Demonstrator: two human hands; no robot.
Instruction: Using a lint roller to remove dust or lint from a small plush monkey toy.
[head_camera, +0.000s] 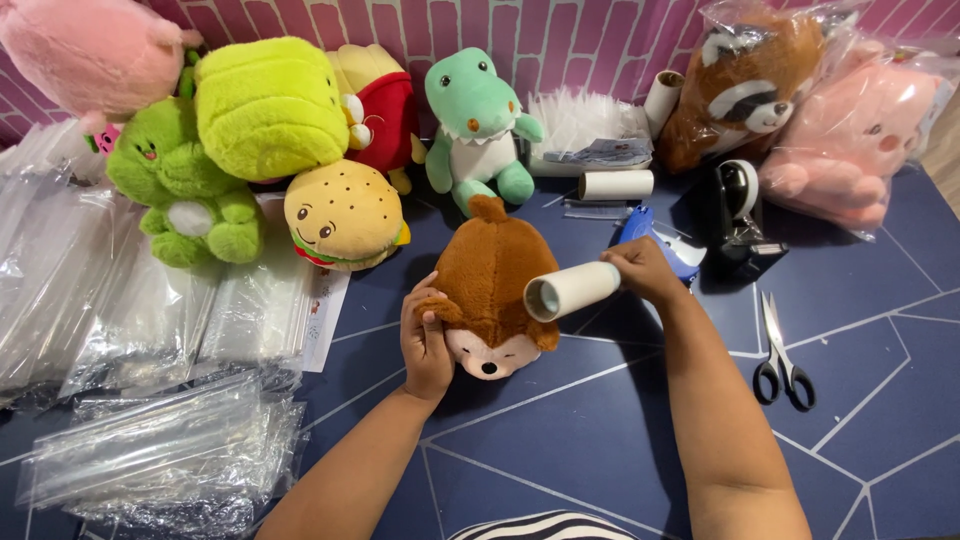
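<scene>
At the far left we see stacks of clear plastic bags (150, 440) spread over the dark blue table (560, 440), and behind them a green frog plush (185, 185) and a burger plush (343, 213). Our left hand (425, 338) presses against the side of a brown monkey plush (490, 290) lying near the table's middle, fingers curled on its fur. Our right hand (640, 268) is clenched around the handle of a white lint roller (572, 291), whose roll rests on the monkey's back. Behind stands a green dinosaur plush (478, 125). Further right sit a black tape dispenser (738, 215), scissors (782, 355), and a bagged raccoon plush (745, 85).
</scene>
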